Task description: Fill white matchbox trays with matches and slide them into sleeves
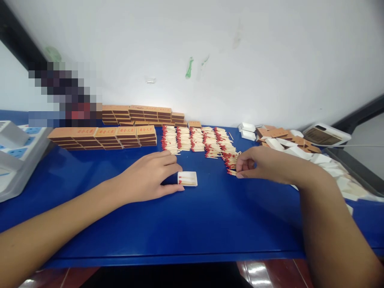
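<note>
A small white matchbox tray [192, 179] lies on the blue table, with a few red-tipped matches inside. My left hand [154, 174] holds its left end, thumb at the near edge and fingers at the far edge. Over to the right, my right hand [250, 163] pinches a few matches [231, 172] between thumb and fingers, low over the table. These sit at the near end of a pile of matches [230, 158]. Further matches [198, 140] lie in several rows behind the hands, red heads mostly to the left.
Closed matchboxes [120, 136] stand stacked at the back left, with more stacks [150, 114] against the wall. White trays [295, 151] and orange sleeves [274, 133] are heaped on the right, near a white device [327, 134]. A plastic bin [18, 176] stands at the left edge.
</note>
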### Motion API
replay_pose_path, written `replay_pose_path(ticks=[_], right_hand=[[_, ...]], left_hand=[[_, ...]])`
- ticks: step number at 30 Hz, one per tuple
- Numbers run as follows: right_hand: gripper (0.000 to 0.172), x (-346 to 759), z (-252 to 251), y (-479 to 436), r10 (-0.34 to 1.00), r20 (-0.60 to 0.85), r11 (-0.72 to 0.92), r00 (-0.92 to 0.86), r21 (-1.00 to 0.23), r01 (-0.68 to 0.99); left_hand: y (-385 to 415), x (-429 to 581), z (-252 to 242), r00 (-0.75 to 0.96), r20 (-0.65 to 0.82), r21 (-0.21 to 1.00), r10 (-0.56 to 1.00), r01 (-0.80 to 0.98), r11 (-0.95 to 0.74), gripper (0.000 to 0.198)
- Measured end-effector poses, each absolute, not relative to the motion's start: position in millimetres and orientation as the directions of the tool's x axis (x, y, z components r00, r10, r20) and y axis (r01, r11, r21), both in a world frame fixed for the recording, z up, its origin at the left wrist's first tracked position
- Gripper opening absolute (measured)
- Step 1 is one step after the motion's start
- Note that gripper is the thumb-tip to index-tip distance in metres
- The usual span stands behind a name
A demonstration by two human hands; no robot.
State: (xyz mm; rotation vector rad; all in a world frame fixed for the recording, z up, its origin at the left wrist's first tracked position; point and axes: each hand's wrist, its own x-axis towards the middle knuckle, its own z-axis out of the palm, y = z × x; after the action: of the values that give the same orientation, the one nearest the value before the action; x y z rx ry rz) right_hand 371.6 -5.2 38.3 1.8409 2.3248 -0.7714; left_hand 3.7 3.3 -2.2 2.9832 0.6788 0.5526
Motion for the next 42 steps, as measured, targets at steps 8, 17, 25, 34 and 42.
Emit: replay_pose_path(ticks=[8, 17, 25, 34, 42], right_hand=[[0.013, 364, 40, -10, 0.886, -0.395, 0.12, -0.243, -0.312, 0.942], [0.019, 351, 42, -13, 0.882, -0.391, 0.16, -0.264, -0.278, 0.947], [0.015, 343, 40, -14, 0.884, -0.368, 0.192, -0.289, -0.278, 0.941], [0.019, 324, 46, -17, 0.896, -0.2, 0.253, -0.397, -0.503, 0.826], [0.009, 280, 30, -26, 0.827, -0.023, 0.363, -0.561, -0.741, 0.565]], left_hand=[[3, 4, -1, 0.842, 0.328, 0.102, 0.427, 0.418, -0.903, 0.035], [3, 3, -2, 0.848, 0.339, 0.09, 0.408, 0.402, -0.911, 0.034], [-1, 5, 3, 0.848, 0.398, 0.038, 0.351, 0.367, -0.93, 0.032], [-1, 6, 0, 0.828, 0.367, 0.088, 0.424, 0.422, -0.902, 0.032], [-4, 14, -1, 0.784, 0.306, 0.238, 0.541, 0.487, -0.84, 0.031]])
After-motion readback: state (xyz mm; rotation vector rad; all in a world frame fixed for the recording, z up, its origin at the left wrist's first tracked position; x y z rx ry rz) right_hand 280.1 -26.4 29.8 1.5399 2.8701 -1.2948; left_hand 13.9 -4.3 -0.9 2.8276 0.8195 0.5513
